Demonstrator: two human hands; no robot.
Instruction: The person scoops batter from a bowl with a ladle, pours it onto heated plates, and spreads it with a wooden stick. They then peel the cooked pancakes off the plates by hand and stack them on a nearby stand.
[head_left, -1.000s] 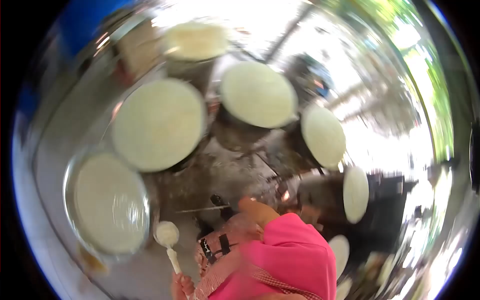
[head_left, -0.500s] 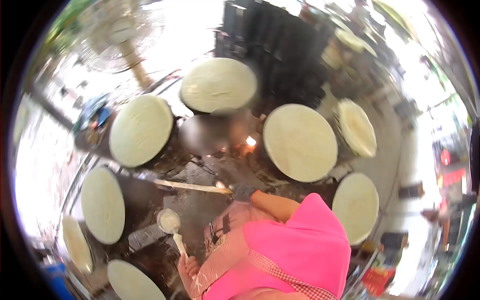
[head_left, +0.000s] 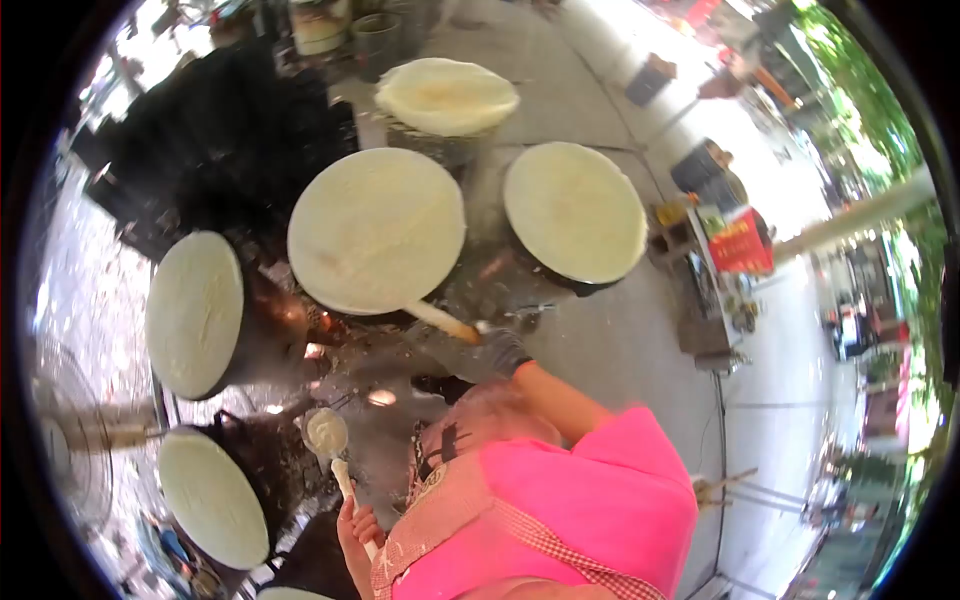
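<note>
A ladle [head_left: 341,476] is projecting beyond the left hand [head_left: 362,530], whose fingers are gripping its handle. Rightward, a pale round disc [head_left: 376,230] is lying by the far end of a stick [head_left: 440,321], which the gloved right hand [head_left: 506,350] is clasping.

Daylight glare is concentrated toward the right edge of the floor [head_left: 640,370]; the black stack [head_left: 220,150] is rendered almost without detail; peripheral outlines are bowed, and frame corners are vignetted.

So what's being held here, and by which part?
The left grip holds a ladle by its handle; the gloved right grip appears to hold a pale stick by its browned end.
</note>
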